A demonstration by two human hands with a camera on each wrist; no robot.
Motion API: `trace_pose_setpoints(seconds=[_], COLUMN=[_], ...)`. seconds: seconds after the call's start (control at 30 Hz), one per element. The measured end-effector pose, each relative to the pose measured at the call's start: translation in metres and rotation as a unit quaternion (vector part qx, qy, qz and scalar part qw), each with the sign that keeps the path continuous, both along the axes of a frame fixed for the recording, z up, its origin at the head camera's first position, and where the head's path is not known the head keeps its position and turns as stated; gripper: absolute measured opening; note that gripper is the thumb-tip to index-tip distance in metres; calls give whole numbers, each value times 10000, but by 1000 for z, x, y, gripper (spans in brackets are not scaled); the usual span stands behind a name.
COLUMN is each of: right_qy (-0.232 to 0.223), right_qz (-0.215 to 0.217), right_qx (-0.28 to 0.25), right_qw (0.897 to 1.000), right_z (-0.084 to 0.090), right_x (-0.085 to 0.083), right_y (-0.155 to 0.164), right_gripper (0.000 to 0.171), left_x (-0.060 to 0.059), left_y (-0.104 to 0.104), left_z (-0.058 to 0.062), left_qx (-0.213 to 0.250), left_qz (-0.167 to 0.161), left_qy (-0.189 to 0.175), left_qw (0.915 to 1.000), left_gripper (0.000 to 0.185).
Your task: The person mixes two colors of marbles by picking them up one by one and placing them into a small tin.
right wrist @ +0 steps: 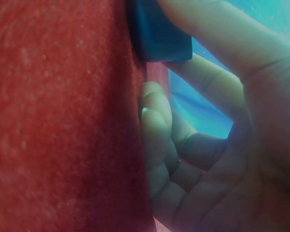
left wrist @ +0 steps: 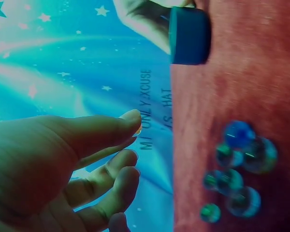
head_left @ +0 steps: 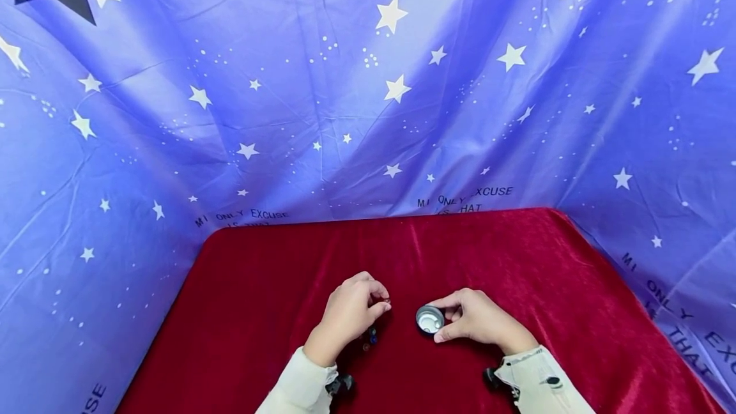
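Note:
Between thumb and forefinger my left hand (head_left: 352, 305) pinches a small marble (left wrist: 138, 129); only an orange-tinted sliver of it shows past the fingertips. My right hand (head_left: 480, 318) grips a small round container (head_left: 422, 331) by its side, thumb in front and fingers behind. The container is dark outside and silvery inside, stands upright on the red cloth, and its mouth faces up. Several glass marbles (left wrist: 240, 134) of different sizes lie in a loose cluster on the cloth beside the left wrist, one bright blue, others greenish or clear. The left hand hovers above the cloth, left of the container.
A red velvet cloth (head_left: 276, 273) covers the table. Behind it and along both sides hangs a blue-purple curtain (head_left: 322, 114) with white stars and printed lettering. Dark wrist mounts (head_left: 340, 384) sit at the pale sleeves (head_left: 299, 382).

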State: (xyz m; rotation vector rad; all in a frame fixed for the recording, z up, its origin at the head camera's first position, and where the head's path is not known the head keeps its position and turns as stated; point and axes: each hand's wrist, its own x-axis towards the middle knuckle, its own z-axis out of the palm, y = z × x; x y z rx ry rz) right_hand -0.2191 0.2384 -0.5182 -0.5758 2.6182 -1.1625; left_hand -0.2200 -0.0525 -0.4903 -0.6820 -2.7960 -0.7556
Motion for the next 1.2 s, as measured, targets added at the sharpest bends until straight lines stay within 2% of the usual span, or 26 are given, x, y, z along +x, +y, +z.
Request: trace_pose_setpoints(seconds=[0.27,0.4,0.5,0.73,0.93,1.2], right_qy=[-13,32,7,-89,13,106], right_qz=[6,33,22,-11,15,11], right_qx=[21,44,90,75,11,185], right_qw=[10000,10000,10000,9999,10000,9998], right_z=[1,1,-1,-3,-2,-3], right_x=[1,0,1,4,5,2], right_y=[-1,-1,-1,0,1,0], right_gripper=[53,53,52,53,52,51], left_x=[-3,-3,-3,0,1,2], left_y=[13,18,20,24,29,38], left_z=[16,20,19,11,10,3], left_qx=[299,491,558,685,837,646], left_qz=[-89,-101,-115,-168,-194,-304], left_qy=[17,-110,-157,126,142,303], left_qw=[9995,9987,9983,9974,9962,9970], left_gripper=[7,7,8,9,10,11])
